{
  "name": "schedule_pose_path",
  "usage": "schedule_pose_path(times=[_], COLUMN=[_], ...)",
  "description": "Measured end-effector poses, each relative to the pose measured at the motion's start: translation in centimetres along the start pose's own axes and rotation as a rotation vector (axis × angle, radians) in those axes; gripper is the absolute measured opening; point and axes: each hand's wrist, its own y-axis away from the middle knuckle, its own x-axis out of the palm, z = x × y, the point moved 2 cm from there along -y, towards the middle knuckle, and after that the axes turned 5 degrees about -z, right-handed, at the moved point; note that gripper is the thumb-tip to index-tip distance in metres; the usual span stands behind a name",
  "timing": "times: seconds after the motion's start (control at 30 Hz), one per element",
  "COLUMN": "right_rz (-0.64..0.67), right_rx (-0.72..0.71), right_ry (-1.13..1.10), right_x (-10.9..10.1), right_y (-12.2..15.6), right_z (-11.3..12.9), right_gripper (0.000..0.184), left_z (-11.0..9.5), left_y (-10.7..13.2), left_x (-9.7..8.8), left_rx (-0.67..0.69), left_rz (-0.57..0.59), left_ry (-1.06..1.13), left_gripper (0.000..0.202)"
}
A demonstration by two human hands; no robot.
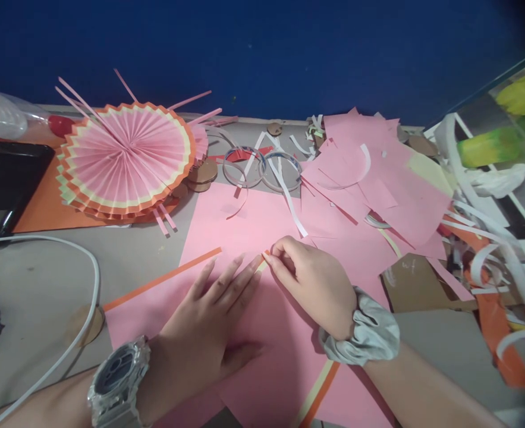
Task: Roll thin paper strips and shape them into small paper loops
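My left hand (215, 303) lies flat with its fingers spread on a pink paper sheet (275, 362). An orange strip (159, 279) runs along the sheet's upper left edge, partly beyond my left fingertips. Close beside them, my right hand (318, 279) pinches a narrow orange-and-yellow edge of the paper between thumb and fingers. Another yellow-and-orange border (320, 392) shows at the lower right, below my right wrist. Part of the sheet is covered by my hands and forearms.
A pleated pink paper rosette (131, 157) rests at the back left, near a dark phone-like object (15, 178). Rolls of tape (244, 168) and paper strips lie at the back. Pink scraps (378, 178), cardboard (416, 285) and a white cable (95, 267) surround the work.
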Motion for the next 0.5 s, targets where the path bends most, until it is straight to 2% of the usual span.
schedule_pose_path(times=[0.17, 0.3, 0.43, 0.5], right_rz=[-0.019, -0.115, -0.083, -0.087], right_rx=[-0.018, -0.069, -0.159, -0.145], right_ry=[0.0, 0.003, -0.032, -0.035], right_x=[0.22, 0.41, 0.64, 0.63], right_y=[0.03, 0.12, 0.1, -0.14], right_z=[-0.22, -0.09, 0.39, 0.14], right_gripper=[0.008, 0.019, 0.026, 0.024], left_z=[0.05, 0.09, 0.18, 0.18], left_y=[0.11, 0.05, 0.11, 0.25], left_x=[0.23, 0.07, 0.17, 0.28], left_rx=[-0.006, -0.029, -0.036, -0.049], left_rz=[0.007, 0.001, -0.043, -0.051], left_ry=[0.0, 0.007, 0.029, 0.033], left_gripper=[0.075, 0.073, 0.073, 0.075])
